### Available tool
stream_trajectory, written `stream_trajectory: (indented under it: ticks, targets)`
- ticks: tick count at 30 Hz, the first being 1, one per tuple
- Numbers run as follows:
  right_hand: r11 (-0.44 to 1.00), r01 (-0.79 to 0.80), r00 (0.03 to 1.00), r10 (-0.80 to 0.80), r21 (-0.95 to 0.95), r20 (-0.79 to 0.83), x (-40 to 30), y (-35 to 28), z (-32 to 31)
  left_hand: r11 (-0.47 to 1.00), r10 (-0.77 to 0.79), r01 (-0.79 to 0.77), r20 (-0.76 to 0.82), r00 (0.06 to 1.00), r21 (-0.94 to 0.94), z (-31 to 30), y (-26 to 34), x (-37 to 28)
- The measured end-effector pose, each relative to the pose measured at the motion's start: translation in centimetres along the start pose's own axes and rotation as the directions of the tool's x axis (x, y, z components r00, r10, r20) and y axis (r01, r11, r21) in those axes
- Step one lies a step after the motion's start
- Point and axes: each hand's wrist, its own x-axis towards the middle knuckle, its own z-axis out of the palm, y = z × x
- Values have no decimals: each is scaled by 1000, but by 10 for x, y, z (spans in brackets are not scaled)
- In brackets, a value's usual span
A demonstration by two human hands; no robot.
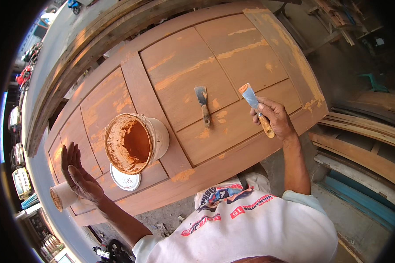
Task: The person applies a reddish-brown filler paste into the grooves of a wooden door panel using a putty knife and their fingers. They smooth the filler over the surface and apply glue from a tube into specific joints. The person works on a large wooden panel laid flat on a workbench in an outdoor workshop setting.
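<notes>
In my right hand is a putty knife with a wooden handle, and orange-brown filler coats the tip of its blade. My left hand is raised with its fingers apart, holding nothing, close to a small white container. Both hands are above a panelled wooden door streaked with dried filler. Another putty knife, its blade darkened, lies flat on a panel. Left of it stands a white bucket smeared inside with orange-brown filler. A white lid lies partly hidden under the bucket.
Long wooden beams run along the door's far side. Stacked boards lie at the right, beside a green plastic chair. A motorbike stands at lower left. Beyond the beams is a road with parked vehicles.
</notes>
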Motion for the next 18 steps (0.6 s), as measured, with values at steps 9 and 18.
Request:
stream_trajectory:
  ticks: [9,18]
  targets:
    - [955,12,999,1,-298,43,52,29,-133,866,-331,145,330,884,479,297,-78,-44]
    - [960,27,989,-66,-278,-131,117,37,-217,608,-239,147,4,971,780,457,-193,42]
